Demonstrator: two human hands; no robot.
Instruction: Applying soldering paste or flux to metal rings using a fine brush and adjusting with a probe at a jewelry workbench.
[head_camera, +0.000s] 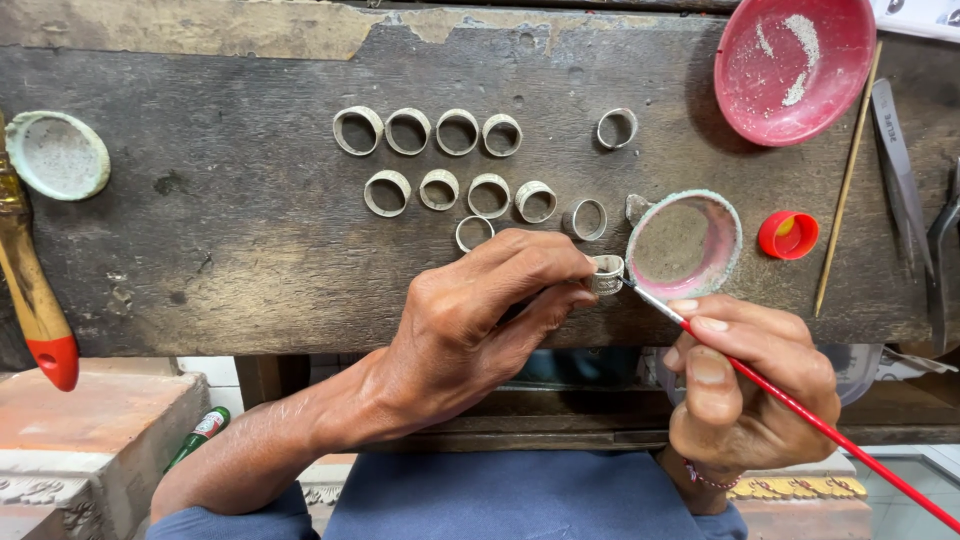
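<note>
— What lies beyond the hands on the counter (200, 250)?
— Two rows of loose metal rings (440, 160), and farther right a red bowl (795, 65) dusted with white powder.
— And to the sides?
— Just right sits a red bottle cap (788, 235) beside a thin wooden stick (846, 185). Far left, a pale green dish (57, 154) and a red-tipped brush handle (35, 290).

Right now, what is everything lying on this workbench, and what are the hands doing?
Loose rings: eleven, dull silver, in rows on the bench.
Held ring: one, silver, at the left fingertips.
Large bowl: one, pink, top right.
Small dish: one, pink inside, beside the held ring.
Crusted lid: one, pale green, far left.
Bottle cap: one, red, right.
Stick: one, wooden, right.
Workbench: dark, worn wood.
Left hand: grips the ring.
Right hand: holds a red-handled brush, tip at the ring.
</note>
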